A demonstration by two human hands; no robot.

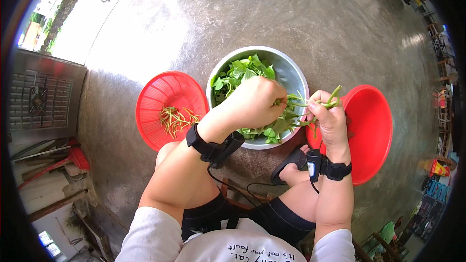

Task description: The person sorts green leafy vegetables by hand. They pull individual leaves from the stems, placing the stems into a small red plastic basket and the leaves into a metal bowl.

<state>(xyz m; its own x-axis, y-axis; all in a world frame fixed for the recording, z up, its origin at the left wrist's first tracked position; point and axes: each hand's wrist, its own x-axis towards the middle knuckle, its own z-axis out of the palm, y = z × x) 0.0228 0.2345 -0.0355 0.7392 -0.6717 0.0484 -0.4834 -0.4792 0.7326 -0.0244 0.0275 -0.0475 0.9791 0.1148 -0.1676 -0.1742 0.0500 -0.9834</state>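
A metal basin stands on the floor before me, with leafy green vegetable shoots heaped mostly in its left and lower parts. Above it, my left hand has its fingers curled on green stems, with part of the grip hidden behind the hand. At the basin's right rim, my right hand pinches several green stems between thumb and fingers; they stretch across toward the left hand. Left of the basin, a red plastic colander holds short picked stalks. A red plastic tub tilts on the right, partly behind my right hand.
Grey concrete floor surrounds the containers. My sandalled foot is close below the basin. Cables run from both wrist straps across my lap. A metal door panel and a red broom are at far left; assorted goods line the right.
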